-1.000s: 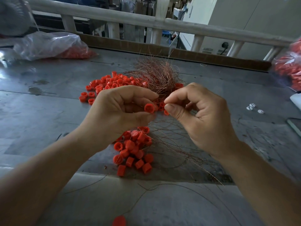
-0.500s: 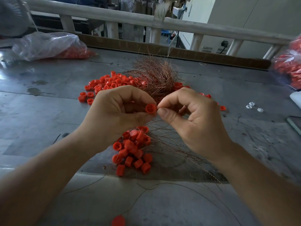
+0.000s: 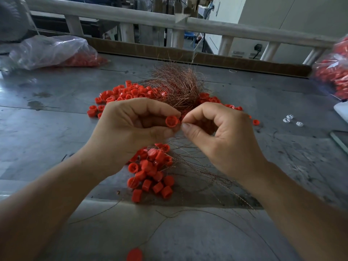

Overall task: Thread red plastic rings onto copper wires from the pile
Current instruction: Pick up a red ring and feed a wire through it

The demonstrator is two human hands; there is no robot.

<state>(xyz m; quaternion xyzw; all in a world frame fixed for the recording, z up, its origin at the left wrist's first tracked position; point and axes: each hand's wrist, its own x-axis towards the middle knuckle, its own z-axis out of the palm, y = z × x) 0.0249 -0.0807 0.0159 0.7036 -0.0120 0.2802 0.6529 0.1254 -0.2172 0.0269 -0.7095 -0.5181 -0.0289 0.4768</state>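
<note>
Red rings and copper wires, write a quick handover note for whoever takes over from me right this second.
Left hand: fingers pinch one red ring.
Right hand: thumb and forefinger pinched right at that ring, apparently on a wire end too thin to see.
Loose rings and the copper wire bundle lie behind the hands on the table.
Done: the cluster of rings nearer you, with wires trailing right, looks threaded.
Left: finish this ring, then work through the loose rings.

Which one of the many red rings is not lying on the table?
The red ring pinched in the left hand, beside the right hand; all others lie on the table.
</note>
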